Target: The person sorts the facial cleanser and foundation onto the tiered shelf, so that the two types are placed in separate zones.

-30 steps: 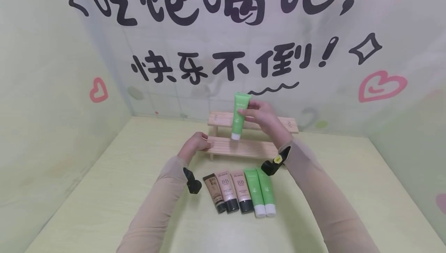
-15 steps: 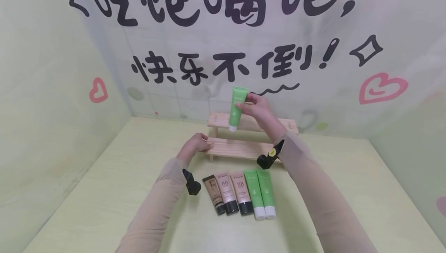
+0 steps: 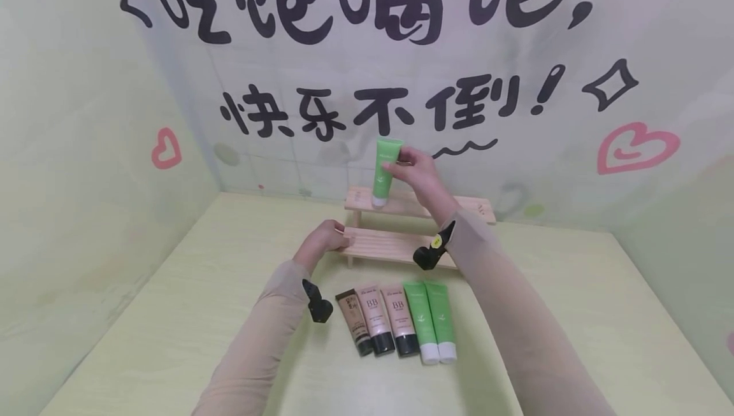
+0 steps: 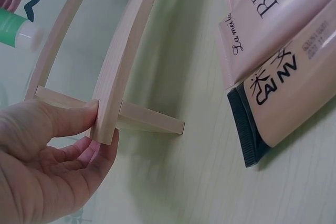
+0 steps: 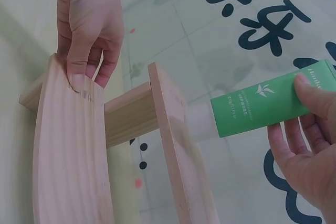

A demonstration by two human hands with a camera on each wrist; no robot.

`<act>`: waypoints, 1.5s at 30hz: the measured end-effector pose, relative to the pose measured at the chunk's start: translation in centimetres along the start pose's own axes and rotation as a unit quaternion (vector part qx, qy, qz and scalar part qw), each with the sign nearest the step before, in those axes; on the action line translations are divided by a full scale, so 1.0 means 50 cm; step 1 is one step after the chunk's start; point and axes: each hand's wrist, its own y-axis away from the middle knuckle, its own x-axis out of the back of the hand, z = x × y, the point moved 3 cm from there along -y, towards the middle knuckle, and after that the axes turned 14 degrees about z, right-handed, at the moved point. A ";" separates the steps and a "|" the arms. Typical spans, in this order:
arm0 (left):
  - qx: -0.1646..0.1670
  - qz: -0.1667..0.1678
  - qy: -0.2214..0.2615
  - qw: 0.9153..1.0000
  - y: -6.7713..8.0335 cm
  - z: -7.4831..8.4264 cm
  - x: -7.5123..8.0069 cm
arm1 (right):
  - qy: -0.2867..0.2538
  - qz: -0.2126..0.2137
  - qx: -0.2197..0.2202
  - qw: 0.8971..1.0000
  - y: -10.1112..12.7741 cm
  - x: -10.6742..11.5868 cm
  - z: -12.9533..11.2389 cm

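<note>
The right hand (image 3: 420,172) pinches a green tube (image 3: 383,156), its thumb on the front and fingers behind. The tube stands nearly upright just left of that hand, its white cap (image 5: 202,121) down at the upper board (image 3: 470,205) of a wooden stand (image 5: 73,156); I cannot tell whether they touch. The left hand (image 3: 328,236) holds the near end of the lower board (image 3: 395,247). Nearer the person than both hands lie a brown tube (image 3: 355,322), two pink tubes (image 3: 375,317) and two more green tubes (image 3: 421,322). The left wrist view alone shows the left fingers curled beneath the board; the right wrist view alone shows small print below the held tube's leaf mark.
</note>
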 end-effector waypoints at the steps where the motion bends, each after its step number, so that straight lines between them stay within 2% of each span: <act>1: 0.003 0.000 0.001 1.000 0.001 0.001 0.000 | -0.002 0.001 0.002 1.000 -0.002 -0.002 -0.001; 10: 0.003 -0.010 0.008 1.000 0.009 0.006 -0.004 | 0.007 0.005 0.003 1.000 -0.007 -0.017 -0.001; 16: -0.001 -0.005 0.002 1.000 0.009 0.002 -0.012 | 0.005 0.009 0.002 1.000 -0.010 -0.024 0.005; 25: 0.004 -0.001 -0.002 1.000 0.004 0.003 -0.016 | 0.032 0.017 0.006 0.999 -0.011 -0.029 0.010; 31: 0.005 -0.001 0.000 1.000 0.005 0.005 -0.008 | 0.052 0.005 0.022 0.998 -0.009 -0.033 0.002; 40: 0.008 0.000 0.001 1.000 0.006 0.004 -0.002 | 0.055 -0.022 0.025 0.998 -0.010 -0.039 0.009; 45: 0.015 0.000 -0.001 1.000 0.003 0.000 -0.001 | 0.062 -0.024 0.026 0.997 -0.010 -0.043 0.013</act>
